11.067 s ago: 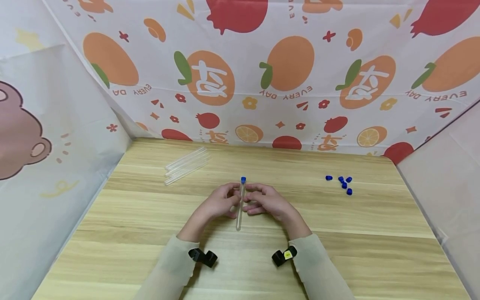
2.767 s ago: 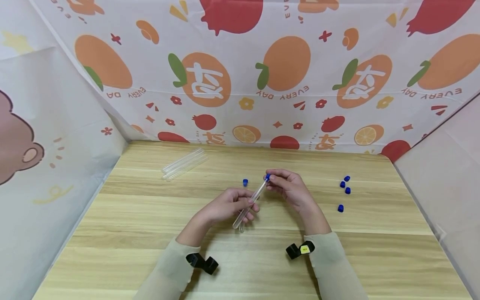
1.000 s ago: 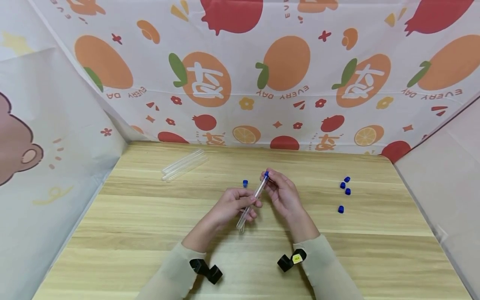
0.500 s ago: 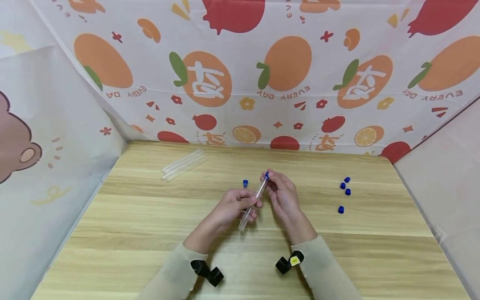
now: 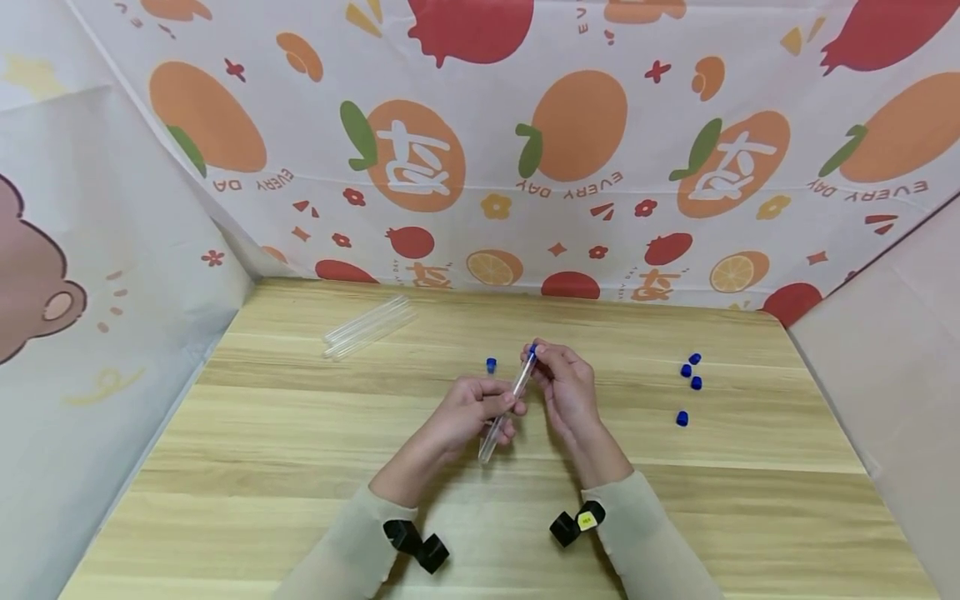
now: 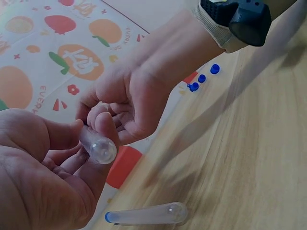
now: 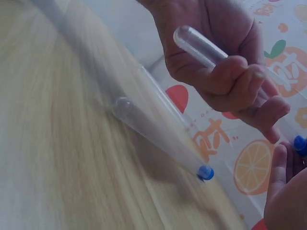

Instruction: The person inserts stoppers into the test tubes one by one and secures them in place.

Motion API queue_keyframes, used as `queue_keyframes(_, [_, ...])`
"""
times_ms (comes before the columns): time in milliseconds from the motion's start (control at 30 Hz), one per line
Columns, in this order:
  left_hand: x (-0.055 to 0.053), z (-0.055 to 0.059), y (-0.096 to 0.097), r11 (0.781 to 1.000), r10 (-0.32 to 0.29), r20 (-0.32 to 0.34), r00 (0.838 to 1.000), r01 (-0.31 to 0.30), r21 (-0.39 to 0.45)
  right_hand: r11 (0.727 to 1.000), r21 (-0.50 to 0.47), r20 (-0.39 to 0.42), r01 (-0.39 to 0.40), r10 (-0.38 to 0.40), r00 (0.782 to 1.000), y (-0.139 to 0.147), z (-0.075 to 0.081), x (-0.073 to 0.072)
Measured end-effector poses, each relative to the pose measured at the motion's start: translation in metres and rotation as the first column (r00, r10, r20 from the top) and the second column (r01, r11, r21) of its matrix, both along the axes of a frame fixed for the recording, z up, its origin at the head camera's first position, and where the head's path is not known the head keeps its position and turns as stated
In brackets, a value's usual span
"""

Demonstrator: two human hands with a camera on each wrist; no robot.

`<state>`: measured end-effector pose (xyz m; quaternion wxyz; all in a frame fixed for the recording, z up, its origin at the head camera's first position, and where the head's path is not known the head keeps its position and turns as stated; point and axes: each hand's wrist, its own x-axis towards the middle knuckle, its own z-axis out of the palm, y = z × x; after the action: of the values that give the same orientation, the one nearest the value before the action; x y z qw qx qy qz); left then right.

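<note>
My left hand [image 5: 468,412] grips a clear test tube [image 5: 521,381] around its middle, slanted with the rounded end towards me. At the upper end, my right hand [image 5: 570,387] pinches the blue cap [image 5: 533,349], which sits at the tube's mouth; whether it is fully pushed in I cannot tell. A second test tube [image 6: 148,214], with its own blue cap [image 7: 206,173], lies on the table below the left hand. In the head view that hand hides most of this tube, leaving its cap [image 5: 491,365] visible.
Several uncapped clear tubes [image 5: 369,327] lie side by side at the back left of the wooden table [image 5: 285,467]. Loose blue caps [image 5: 686,370] are scattered on the right, one [image 5: 682,418] nearer than the others. A fruit-print cloth [image 5: 480,167] hangs behind the table.
Earlier both hands held the first capped tube; it now lies on the table. Another tube and cap have been taken up since. Over the last second, the hands have barely moved.
</note>
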<state>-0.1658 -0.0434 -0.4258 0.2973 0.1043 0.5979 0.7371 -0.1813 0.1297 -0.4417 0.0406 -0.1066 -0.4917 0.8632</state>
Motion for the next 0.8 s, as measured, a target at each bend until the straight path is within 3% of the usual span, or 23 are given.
queue_keyframes(300, [-0.001,0.001,-0.002,1.000,0.000,0.008,1.000,0.000,-0.015,0.995,0.094,-0.074,-0.026,0.033,0.997,0.003,-0.005,-0.001])
queue_keyframes(467, [-0.003,0.002,-0.003,0.999,-0.020,0.001,1.000,0.020,-0.035,0.990,0.115,-0.093,-0.078,0.089,0.992,0.008,-0.004,-0.003])
queue_keyframes(633, [-0.004,0.000,-0.002,0.998,-0.014,-0.018,1.000,0.013,-0.055,0.987,0.073,-0.083,-0.146,0.152,0.985,0.010,-0.004,-0.003])
queue_keyframes(800, [-0.007,-0.004,-0.001,0.998,-0.034,-0.007,0.999,0.033,-0.057,0.987,0.015,-0.040,-0.163,0.163,0.986,0.013,-0.001,-0.003])
